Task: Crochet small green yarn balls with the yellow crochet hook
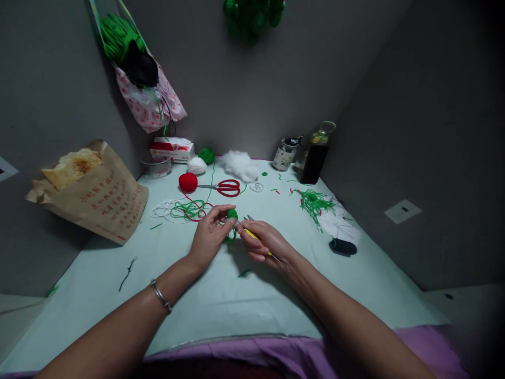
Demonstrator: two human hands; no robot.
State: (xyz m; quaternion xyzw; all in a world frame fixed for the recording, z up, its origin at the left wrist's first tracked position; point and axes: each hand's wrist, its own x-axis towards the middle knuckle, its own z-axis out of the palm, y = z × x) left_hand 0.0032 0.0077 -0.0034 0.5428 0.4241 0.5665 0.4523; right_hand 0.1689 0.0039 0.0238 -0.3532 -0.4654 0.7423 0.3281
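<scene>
My left hand pinches a small green crochet piece between thumb and fingers. A loop of green yarn hangs just below it. In my right hand is a crochet hook with a yellow handle, its metal tip pointing at the green piece. Both hands are close together above the middle of the table; whether the hook's tip is inside a stitch is too small to tell. A short green scrap lies on the cloth below them.
Beyond my hands lie tangled yarn, red-handled scissors, a red yarn ball and white stuffing. A paper bag with bread stands left. Yarn scraps, a cup and a bottle are right.
</scene>
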